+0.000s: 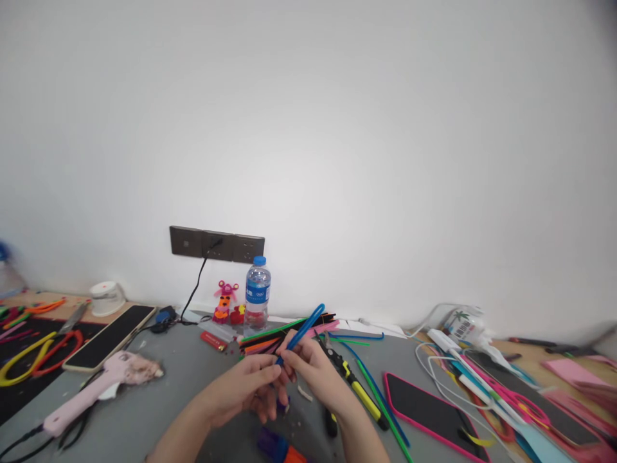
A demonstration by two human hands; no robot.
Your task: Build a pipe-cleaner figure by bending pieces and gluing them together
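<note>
A blue pipe cleaner (311, 321), doubled over into a narrow loop, rises up and to the right from between my hands. My right hand (313, 370) pinches it near its lower end with thumb and fingers. Close against it, my left hand (253, 386) has its thumb and forefinger closed at the same lower end; its other fingers curl loosely. Below my hands lies a blurred purple and orange fuzzy piece (282, 447). Beside my right wrist are pliers (359, 386) with yellow and black handles. Behind my hands lies a bundle of coloured pipe cleaners (270, 337).
A water bottle (258, 292) and a small pink and orange figure (223, 305) stand by the wall. Leftward lie a pink glue gun (103, 386), a phone (110, 337) and scissors (48, 360). Rightward are a pink-cased phone (431, 415), white cables and pink scissors (520, 405).
</note>
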